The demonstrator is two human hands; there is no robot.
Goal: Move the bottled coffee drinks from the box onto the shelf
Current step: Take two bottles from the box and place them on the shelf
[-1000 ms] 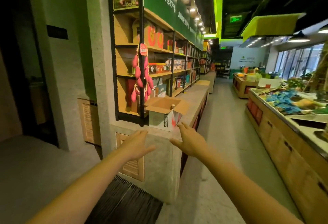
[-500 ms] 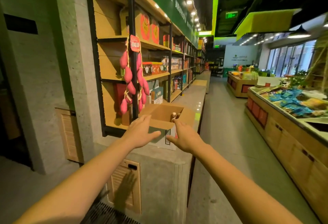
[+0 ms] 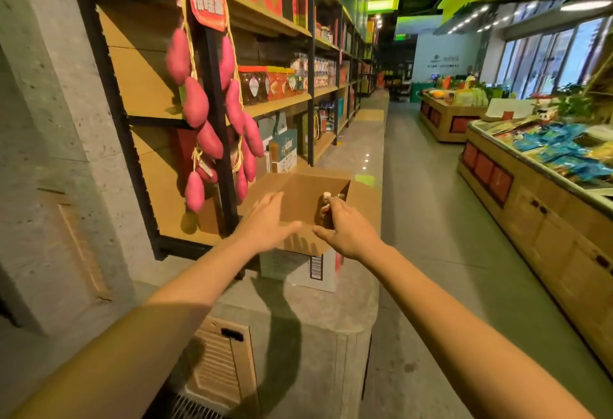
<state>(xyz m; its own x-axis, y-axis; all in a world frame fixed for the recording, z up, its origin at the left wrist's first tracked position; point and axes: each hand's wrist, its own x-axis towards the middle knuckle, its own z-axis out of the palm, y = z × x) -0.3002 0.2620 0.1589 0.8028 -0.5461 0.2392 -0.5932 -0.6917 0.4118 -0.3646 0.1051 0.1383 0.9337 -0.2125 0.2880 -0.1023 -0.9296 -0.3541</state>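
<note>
Open cardboard box point(image 3: 300, 191) sits on the concrete desk point(image 3: 331, 312), close to its near end. Inside, against the box's right wall, a coffee bottle point(image 3: 324, 208) stands upright: brown drink, pale cap, red label, tall and narrow. A second bottle point(image 3: 341, 196) shows just behind it, mostly hidden. Left hand point(image 3: 265, 224) hovers over the box's near-left rim, fingers spread and empty. Right hand point(image 3: 351, 236) reaches in at the bottle with fingers extended and thumb out, not wrapped round it; cannot tell whether the fingertips touch it. Risks, as I judge them: a sideways brush could topple the slim bottle into its neighbour. Weight on the near flap point(image 3: 298, 243), which folds out toward the person, could tilt or slide the light box. Left of the box, a string of pink sweet potatoes point(image 3: 195, 103) hangs on the black post point(image 3: 215, 126), right across the way to the shelf point(image 3: 185, 236); a lifted bottle could snag it.
</note>
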